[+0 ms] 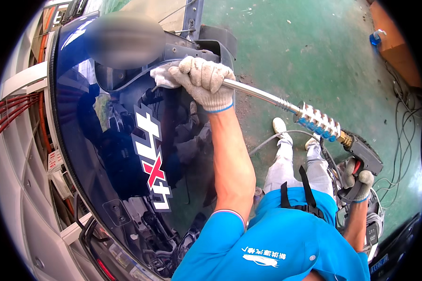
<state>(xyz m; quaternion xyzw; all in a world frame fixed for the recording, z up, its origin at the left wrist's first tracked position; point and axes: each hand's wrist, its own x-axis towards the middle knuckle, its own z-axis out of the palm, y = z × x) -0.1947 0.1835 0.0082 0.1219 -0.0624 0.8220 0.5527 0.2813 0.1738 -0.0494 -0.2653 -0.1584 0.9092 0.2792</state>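
Note:
My left hand (204,79), in a pale knitted glove, is wrapped round the metal rod of a slide hammer dent puller (260,95) at the edge of a dark blue vehicle panel (115,173). A white cloth (163,76) shows beside its fingers, against the panel; the tip of the rod is hidden. Along the rod sits a ribbed silver sliding weight (318,122). Lower right, my gloved right hand (361,185) closes round the handle of the puller's dark grey gun (366,157), near a red trigger.
Grey and black cables (401,140) trail over the green floor (286,51) at right. An orange-brown box-like object (398,51) and a blue bottle (376,37) stand far right. Red hoses (16,112) and pale wall panels are at left. Equipment (373,229) stands by my right forearm.

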